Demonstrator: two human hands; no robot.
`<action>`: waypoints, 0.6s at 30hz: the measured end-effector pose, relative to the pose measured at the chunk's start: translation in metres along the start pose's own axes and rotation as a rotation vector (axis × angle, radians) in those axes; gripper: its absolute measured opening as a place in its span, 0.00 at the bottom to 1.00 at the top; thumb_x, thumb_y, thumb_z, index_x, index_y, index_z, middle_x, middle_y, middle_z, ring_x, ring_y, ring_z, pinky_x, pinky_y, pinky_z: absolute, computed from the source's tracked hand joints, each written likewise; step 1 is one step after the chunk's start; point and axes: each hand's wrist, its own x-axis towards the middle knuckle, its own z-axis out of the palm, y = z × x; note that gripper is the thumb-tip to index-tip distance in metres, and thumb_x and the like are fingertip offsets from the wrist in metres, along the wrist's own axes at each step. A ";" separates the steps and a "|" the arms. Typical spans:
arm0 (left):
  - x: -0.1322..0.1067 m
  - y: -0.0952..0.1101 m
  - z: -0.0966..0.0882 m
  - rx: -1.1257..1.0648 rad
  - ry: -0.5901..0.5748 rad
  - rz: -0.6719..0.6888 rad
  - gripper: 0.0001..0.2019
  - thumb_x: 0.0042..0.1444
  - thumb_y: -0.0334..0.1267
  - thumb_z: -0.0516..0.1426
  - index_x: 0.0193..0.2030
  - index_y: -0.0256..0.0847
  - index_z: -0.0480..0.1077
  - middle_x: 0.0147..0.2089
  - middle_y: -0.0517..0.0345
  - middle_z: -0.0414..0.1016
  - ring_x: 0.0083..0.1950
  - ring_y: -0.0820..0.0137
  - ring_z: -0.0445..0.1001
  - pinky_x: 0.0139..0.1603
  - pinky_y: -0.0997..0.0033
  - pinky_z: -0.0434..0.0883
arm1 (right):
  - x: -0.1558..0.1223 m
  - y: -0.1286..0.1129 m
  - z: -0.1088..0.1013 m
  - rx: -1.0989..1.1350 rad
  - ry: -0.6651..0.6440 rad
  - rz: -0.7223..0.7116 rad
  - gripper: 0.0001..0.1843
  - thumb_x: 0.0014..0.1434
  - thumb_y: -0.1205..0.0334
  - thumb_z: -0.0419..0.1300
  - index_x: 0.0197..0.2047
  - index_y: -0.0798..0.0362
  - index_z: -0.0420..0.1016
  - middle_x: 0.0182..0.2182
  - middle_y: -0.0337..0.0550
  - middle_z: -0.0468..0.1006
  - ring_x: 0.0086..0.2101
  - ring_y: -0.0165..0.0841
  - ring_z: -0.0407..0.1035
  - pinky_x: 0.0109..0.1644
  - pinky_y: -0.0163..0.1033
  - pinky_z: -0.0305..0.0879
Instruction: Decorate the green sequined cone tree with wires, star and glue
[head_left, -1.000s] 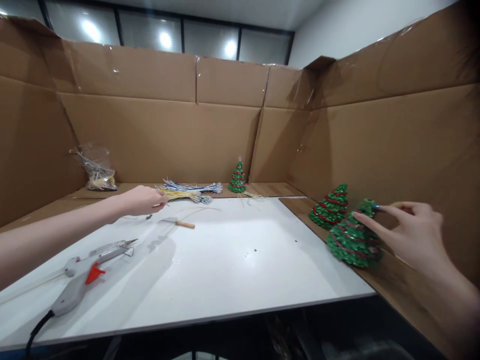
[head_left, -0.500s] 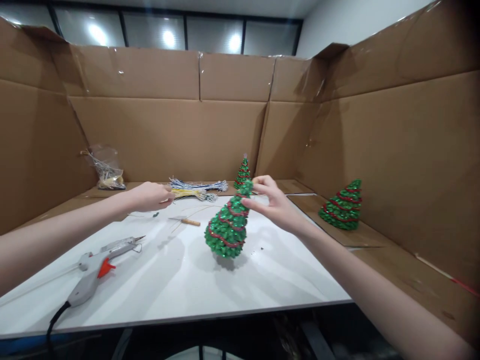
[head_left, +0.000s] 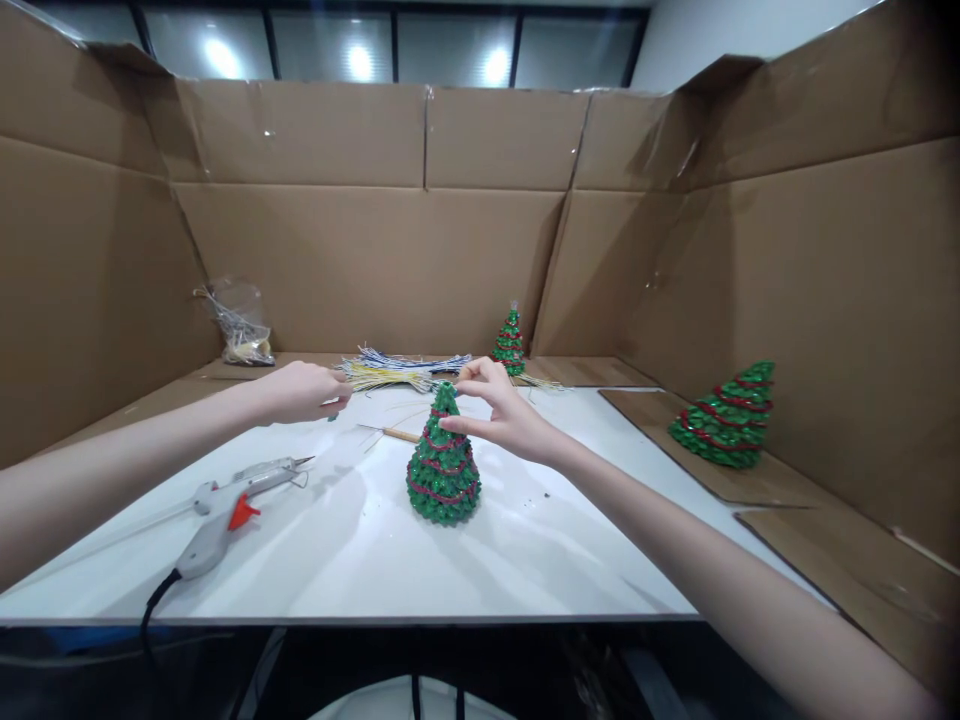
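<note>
A small green Christmas tree (head_left: 444, 470) with red garland stands upright on the white table. My right hand (head_left: 504, 412) has its thumb and fingers around the tree's upper part. My left hand (head_left: 304, 392) hovers over the table to the left, fingers pinched together; what they hold, if anything, I cannot make out. Just beyond it lie bundles of yellow (head_left: 390, 377) and blue-and-white strands (head_left: 409, 360). A wooden-handled tool (head_left: 400, 434) rests behind the tree, partly hidden by it.
A grey glue gun (head_left: 214, 525) with an orange trigger lies at the left, its black cord over the table edge. Another tree (head_left: 510, 343) stands at the back; a third (head_left: 727, 418) leans on the right. A clear bag (head_left: 244, 325) sits back left. Cardboard walls (head_left: 315, 260) surround the table.
The tree in my right hand has gone from tilted to upright and moved slightly left. My left hand stays pinched in about the same place. The whole view has shifted a little.
</note>
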 end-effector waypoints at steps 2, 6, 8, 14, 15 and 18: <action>0.002 0.002 0.000 0.006 0.002 -0.002 0.11 0.61 0.39 0.47 0.37 0.42 0.70 0.41 0.56 0.75 0.36 0.67 0.73 0.31 0.72 0.61 | -0.001 0.003 0.000 0.007 -0.001 -0.003 0.15 0.56 0.47 0.60 0.33 0.51 0.71 0.41 0.44 0.61 0.47 0.39 0.57 0.56 0.48 0.56; 0.009 0.005 0.000 0.026 0.003 0.016 0.12 0.62 0.39 0.47 0.36 0.43 0.70 0.40 0.57 0.75 0.35 0.67 0.73 0.30 0.72 0.60 | -0.003 0.009 0.001 0.017 -0.011 0.009 0.15 0.55 0.47 0.61 0.34 0.51 0.71 0.41 0.44 0.61 0.47 0.39 0.56 0.56 0.47 0.56; 0.012 0.005 0.000 0.024 -0.002 0.023 0.11 0.61 0.39 0.47 0.36 0.43 0.70 0.40 0.57 0.75 0.35 0.67 0.73 0.30 0.73 0.60 | -0.004 0.011 0.001 0.021 -0.005 0.011 0.15 0.55 0.47 0.61 0.34 0.51 0.71 0.40 0.44 0.61 0.47 0.39 0.56 0.56 0.48 0.56; 0.022 0.006 0.004 -0.004 0.013 0.045 0.11 0.60 0.40 0.47 0.37 0.45 0.70 0.40 0.57 0.76 0.38 0.66 0.73 0.32 0.73 0.63 | -0.006 0.013 0.002 0.054 -0.002 0.028 0.17 0.55 0.45 0.61 0.36 0.51 0.73 0.40 0.44 0.62 0.47 0.39 0.59 0.56 0.48 0.57; 0.024 0.006 0.005 -0.002 0.014 0.049 0.11 0.60 0.40 0.47 0.37 0.45 0.70 0.41 0.57 0.76 0.38 0.66 0.73 0.32 0.73 0.63 | -0.007 0.012 0.002 0.055 -0.008 0.035 0.17 0.55 0.45 0.60 0.37 0.51 0.73 0.40 0.44 0.62 0.47 0.39 0.59 0.56 0.48 0.57; 0.030 0.007 0.005 0.002 0.007 0.053 0.11 0.60 0.40 0.48 0.37 0.45 0.70 0.41 0.57 0.76 0.38 0.67 0.73 0.32 0.73 0.64 | -0.009 0.011 -0.001 0.048 -0.052 0.062 0.17 0.55 0.46 0.60 0.39 0.50 0.74 0.41 0.45 0.64 0.49 0.40 0.59 0.56 0.49 0.57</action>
